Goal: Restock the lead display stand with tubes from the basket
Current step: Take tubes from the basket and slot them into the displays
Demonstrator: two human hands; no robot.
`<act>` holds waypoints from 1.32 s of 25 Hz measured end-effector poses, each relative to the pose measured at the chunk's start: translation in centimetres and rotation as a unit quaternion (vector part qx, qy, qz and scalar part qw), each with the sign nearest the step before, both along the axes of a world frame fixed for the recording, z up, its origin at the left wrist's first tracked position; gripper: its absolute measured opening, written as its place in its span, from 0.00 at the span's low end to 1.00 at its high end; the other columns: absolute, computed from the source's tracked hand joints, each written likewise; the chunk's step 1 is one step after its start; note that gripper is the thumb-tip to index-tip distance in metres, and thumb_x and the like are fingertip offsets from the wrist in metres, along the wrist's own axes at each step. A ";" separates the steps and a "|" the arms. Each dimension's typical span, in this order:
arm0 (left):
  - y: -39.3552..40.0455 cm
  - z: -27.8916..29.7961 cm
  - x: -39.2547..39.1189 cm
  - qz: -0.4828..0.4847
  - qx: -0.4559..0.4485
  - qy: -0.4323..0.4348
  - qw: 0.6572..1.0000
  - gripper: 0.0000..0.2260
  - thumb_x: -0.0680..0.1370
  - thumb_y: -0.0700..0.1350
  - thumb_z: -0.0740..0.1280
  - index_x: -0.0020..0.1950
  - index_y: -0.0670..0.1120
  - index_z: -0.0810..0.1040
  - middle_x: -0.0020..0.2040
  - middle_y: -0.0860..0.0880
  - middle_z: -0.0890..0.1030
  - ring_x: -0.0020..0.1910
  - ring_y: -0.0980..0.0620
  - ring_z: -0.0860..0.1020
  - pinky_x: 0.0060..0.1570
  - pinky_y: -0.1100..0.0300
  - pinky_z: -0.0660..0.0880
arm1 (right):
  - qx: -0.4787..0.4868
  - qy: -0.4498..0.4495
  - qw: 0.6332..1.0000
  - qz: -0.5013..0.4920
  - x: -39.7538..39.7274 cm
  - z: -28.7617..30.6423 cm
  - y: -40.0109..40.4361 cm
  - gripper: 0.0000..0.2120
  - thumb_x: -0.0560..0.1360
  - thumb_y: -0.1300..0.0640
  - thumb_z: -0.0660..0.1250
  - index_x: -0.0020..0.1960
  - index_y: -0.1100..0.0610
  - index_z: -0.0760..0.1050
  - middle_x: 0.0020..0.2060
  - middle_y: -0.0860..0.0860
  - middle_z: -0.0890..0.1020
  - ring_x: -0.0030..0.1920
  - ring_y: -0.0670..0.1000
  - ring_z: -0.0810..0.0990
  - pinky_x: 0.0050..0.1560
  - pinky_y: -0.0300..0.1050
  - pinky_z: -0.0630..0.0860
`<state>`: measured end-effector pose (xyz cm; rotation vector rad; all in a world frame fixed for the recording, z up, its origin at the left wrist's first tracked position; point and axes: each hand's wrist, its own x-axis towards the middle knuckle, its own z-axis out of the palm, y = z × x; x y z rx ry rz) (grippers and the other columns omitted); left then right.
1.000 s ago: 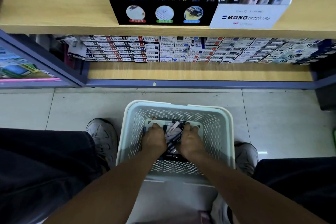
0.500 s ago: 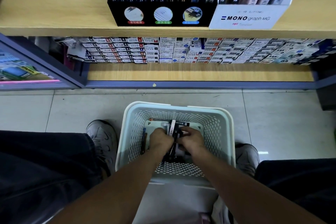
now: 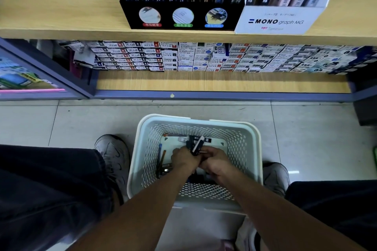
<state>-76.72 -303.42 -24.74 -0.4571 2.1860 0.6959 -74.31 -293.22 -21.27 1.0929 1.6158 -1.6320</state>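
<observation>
Pale floor tiles [image 3: 81, 120] run up to a wooden shelf unit, and a white perforated basket [image 3: 146, 149] stands on them between the person's two grey shoes, the right one half hidden behind the basket's rim. Both forearms reach down into the basket. Inside it, the left hand [image 3: 184, 159] and right hand [image 3: 214, 162] meet at the middle, fingers curled around a bunch of tubes [image 3: 196, 144] whose dark and white ends stick up beyond the knuckles toward the basket's far wall; how many tubes are in the bunch cannot be told, and the fingertips are hidden under the hands. Loose tubes [image 3: 162, 161] lie on the basket floor just left of the left hand, blurred and too small to read, and more dark ones show under the wrists. Beyond the basket, on the upper shelf [image 3: 61, 6], stands the black lead stand [image 3: 183, 18] with blue and orange tubes upright in its slots, their tops cut off by the frame edge. Just right of the stand sits a white MONO box [image 3: 279, 20], touching it or nearly so. Under that shelf, rows of small refill boxes [image 3: 204, 57] line the lower shelf, their labels mostly illegible. Dark trouser legs fill the corners nearest the camera.
</observation>
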 end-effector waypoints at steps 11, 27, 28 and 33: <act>-1.2 1.3 -0.4 0.065 0.158 0.019 0.985 0.12 0.81 0.44 0.66 0.64 0.44 0.75 0.55 0.44 0.82 0.48 0.47 0.82 0.42 0.56 0.81 | -0.026 0.036 0.999 0.002 -0.9 0.2 0.7 0.23 0.63 0.85 0.66 0.52 0.66 0.80 0.49 0.61 0.85 0.51 0.59 0.84 0.49 0.49 0.83; -3.2 5.8 -1.1 -0.173 0.203 0.009 0.964 0.11 0.84 0.44 0.61 0.64 0.44 0.75 0.50 0.49 0.83 0.43 0.54 0.82 0.36 0.64 0.77 | -0.016 0.064 0.994 0.087 -2.5 4.6 1.7 0.12 0.74 0.55 0.75 0.57 0.50 0.82 0.47 0.53 0.87 0.44 0.53 0.83 0.45 0.47 0.80; -3.1 6.5 -1.2 -0.208 0.201 0.013 0.957 0.11 0.84 0.44 0.61 0.65 0.44 0.75 0.51 0.50 0.82 0.45 0.54 0.80 0.42 0.64 0.77 | -0.020 0.082 0.992 0.095 -2.5 5.2 1.8 0.11 0.73 0.55 0.76 0.55 0.52 0.82 0.45 0.53 0.87 0.43 0.54 0.83 0.44 0.48 0.80; -3.0 11.9 -2.8 -0.320 0.175 0.045 0.930 0.08 0.83 0.45 0.63 0.60 0.43 0.75 0.40 0.51 0.77 0.34 0.57 0.75 0.31 0.66 0.75 | -0.058 0.105 0.987 0.106 -3.5 9.8 3.9 0.08 0.73 0.73 0.71 0.52 0.68 0.82 0.47 0.64 0.85 0.46 0.59 0.84 0.53 0.50 0.83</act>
